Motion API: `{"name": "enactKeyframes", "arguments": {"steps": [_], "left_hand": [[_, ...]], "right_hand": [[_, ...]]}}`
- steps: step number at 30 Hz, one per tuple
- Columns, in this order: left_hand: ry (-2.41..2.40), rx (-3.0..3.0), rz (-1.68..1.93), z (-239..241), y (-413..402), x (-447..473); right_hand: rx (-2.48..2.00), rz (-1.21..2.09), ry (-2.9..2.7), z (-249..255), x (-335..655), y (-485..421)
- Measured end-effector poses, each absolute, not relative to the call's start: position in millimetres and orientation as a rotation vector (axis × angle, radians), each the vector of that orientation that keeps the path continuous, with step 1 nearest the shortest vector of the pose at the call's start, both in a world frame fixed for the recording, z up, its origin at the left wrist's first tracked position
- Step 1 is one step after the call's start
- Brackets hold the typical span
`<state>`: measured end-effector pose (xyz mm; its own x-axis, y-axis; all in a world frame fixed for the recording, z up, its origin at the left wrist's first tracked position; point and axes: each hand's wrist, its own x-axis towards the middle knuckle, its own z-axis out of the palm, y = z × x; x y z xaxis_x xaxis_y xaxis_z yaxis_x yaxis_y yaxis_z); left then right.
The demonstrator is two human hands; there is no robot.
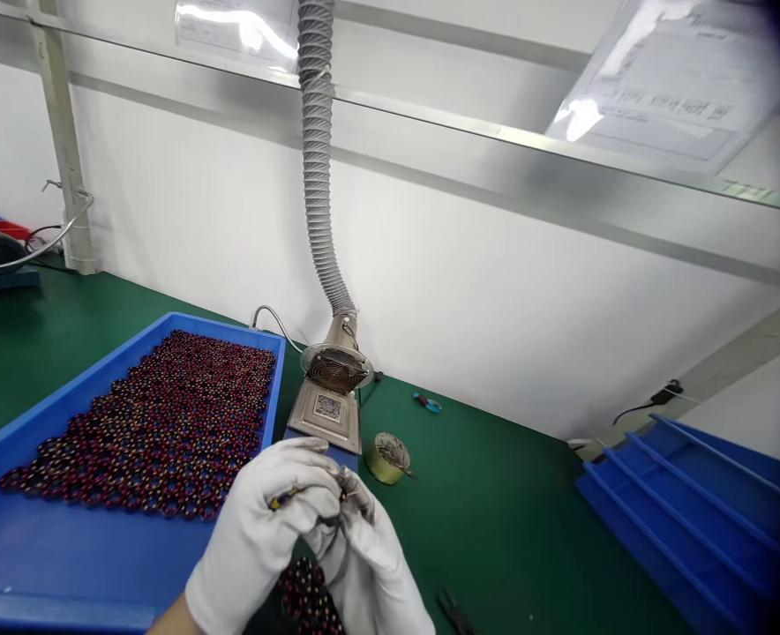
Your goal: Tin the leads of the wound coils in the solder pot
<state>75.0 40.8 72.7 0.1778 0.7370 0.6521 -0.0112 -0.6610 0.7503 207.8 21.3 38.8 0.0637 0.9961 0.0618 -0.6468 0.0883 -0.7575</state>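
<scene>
My left hand [258, 529], in a white glove, is closed with its fingertips pinched together; a small yellow and dark bit [282, 499] shows between its fingers. My right hand [380, 556], gloved too and stained dark at the fingertips, is closed and meets the left one. What they pinch between them is small and mostly hidden by the fingers. Below the hands lies a group of small dark ring-shaped coils [307, 595] with red and copper-coloured specks. Just behind the hands stands a metal solder pot [327, 410] with a square plate on top.
To the left, a blue tray [65, 564] holds many rows of similar ring coils [165, 423]. A grey ducted hose [317, 159] hangs over the pot. Right of it are a round tin [386, 459], a small blue-handled tool [428, 403], pliers [454, 610] and stacked blue trays [687, 511].
</scene>
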Motion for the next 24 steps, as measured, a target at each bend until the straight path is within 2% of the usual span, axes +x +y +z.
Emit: {"name": "enactKeyframes", "arguments": {"steps": [5,10,17,22,24], "left_hand": [[0.733,1.303,1.560,74,42,70],[0.706,1.573,1.310,83,41,75],[0.642,1.242,1.564,83,43,66],[0.800,1.438,1.200,92,38,66],[0.723,1.376,1.193,90,36,74]], "right_hand": [[-0.546,1.566,-0.620,46,207,15],[-0.508,1.601,-0.596,64,193,5],[-0.535,1.600,-0.598,64,198,3],[-0.475,1.616,-0.571,64,201,7],[-0.519,1.559,-0.624,64,200,8]]}}
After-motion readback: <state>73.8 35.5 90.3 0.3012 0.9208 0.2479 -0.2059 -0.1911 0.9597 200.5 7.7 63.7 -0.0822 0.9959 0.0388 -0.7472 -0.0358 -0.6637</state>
